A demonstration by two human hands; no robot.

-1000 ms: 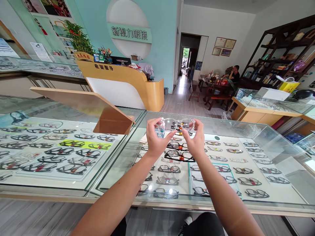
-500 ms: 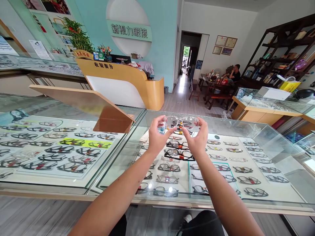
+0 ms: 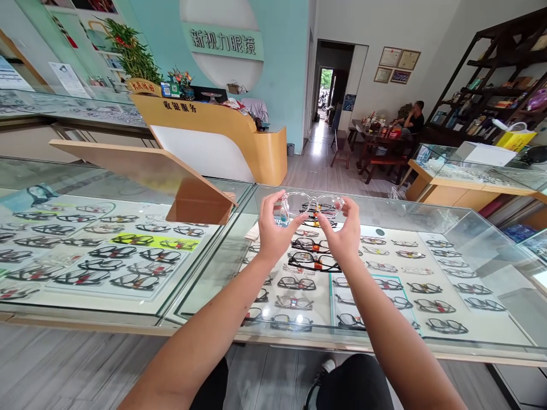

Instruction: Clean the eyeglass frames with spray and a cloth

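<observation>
A pair of clear-framed eyeglasses [image 3: 314, 199] is held up above the glass display case, its two round lenses side by side. My left hand [image 3: 276, 225] pinches the left end of the frame between thumb and fingers. At the other end, my right hand [image 3: 344, 228] grips the frame in the same way. Below the hands, a column of dark eyeglasses [image 3: 314, 262] with orange tags is seen, partly covered by my forearms. More frames lie in rows inside the display case [image 3: 465, 225].
A wooden board stand [image 3: 200, 202] rests on the left display case [image 3: 38, 316]. Beyond are a yellow cashier counter [image 3: 273, 154], a dark wooden table [image 3: 371, 131] with a seated person [image 3: 414, 118], another display counter [image 3: 444, 188] at right, and a shelf unit [image 3: 482, 85].
The view has shifted slightly, so the cases sit a little differently in the picture. Both hands still hold the clear eyeglasses, which now appear slightly higher, with the frame's ends tilted differently.
</observation>
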